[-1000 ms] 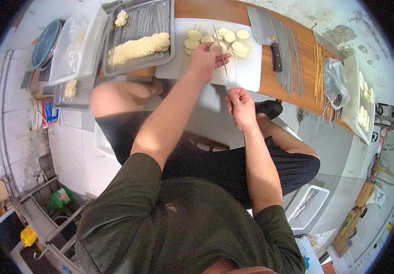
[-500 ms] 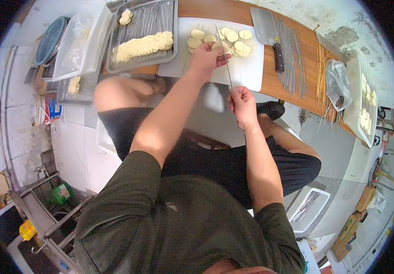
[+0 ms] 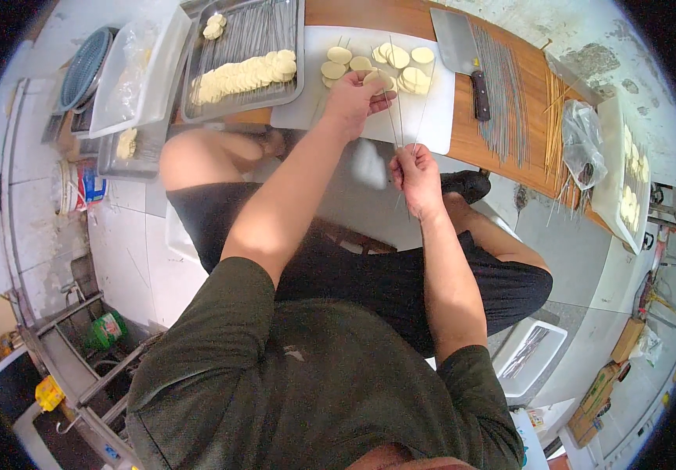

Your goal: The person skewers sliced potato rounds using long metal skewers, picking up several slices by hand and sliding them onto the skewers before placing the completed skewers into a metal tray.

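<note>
My left hand (image 3: 356,103) pinches a pale yellow round slice (image 3: 379,79) above the white cutting board (image 3: 438,117). Thin metal skewers (image 3: 422,106) are gripped in my right hand (image 3: 417,178), close to the board's near edge. They fan out upward, and one runs up beside the held slice; whether it pierces that slice I cannot tell. More round slices lie on the board beyond my hands, a few overlapping in piles (image 3: 414,80). Left of the board, a metal tray (image 3: 301,78) holds a long overlapping row of slices (image 3: 244,77) on many skewers.
A cleaver (image 3: 455,47) with a dark handle lies right of the board, beside loose metal skewers (image 3: 502,102) and bamboo sticks (image 3: 553,125). Farther right are a clear plastic bag (image 3: 583,145) and a white tray (image 3: 624,227) of slices. A white bin (image 3: 111,125) stands at left.
The skewers in my right hand now spread apart, with their lower ends showing below the hand. My left hand stays nearly in place with the slice.
</note>
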Available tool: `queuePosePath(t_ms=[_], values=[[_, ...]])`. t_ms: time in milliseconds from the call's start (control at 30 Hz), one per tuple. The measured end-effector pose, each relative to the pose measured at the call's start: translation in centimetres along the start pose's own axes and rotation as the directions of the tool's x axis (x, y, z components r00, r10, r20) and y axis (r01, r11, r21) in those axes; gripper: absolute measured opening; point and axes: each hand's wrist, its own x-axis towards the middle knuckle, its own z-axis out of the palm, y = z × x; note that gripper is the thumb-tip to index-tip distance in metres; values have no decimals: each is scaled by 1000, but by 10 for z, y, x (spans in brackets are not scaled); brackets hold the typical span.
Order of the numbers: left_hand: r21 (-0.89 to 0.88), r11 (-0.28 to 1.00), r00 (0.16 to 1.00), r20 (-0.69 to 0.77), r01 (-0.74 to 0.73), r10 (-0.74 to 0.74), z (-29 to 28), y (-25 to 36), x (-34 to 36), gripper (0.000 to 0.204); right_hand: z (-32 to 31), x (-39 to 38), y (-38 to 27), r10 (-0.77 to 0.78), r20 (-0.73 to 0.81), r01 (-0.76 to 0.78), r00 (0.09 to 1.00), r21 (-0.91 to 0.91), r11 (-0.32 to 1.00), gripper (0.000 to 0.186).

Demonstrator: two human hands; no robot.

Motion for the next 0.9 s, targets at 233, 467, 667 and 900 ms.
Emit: queuePosePath(t_ms=[233,467,667,900], values=[[-174,985,999,46,5,3,-19,21,14,23,-6,1,6,-38,24,40,999,-73,997,9],[-107,991,996,29,-78,82,-38,47,32,26,-10,2,10,-38,42,44,998,-155,987,13],[-78,993,995,21,-94,96,-43,50,33,25,-11,3,12,-22,52,31,998,-185,982,13],[-52,993,993,53,-102,105,-44,48,32,25,-11,2,10,-17,51,26,999,-198,980,13]])
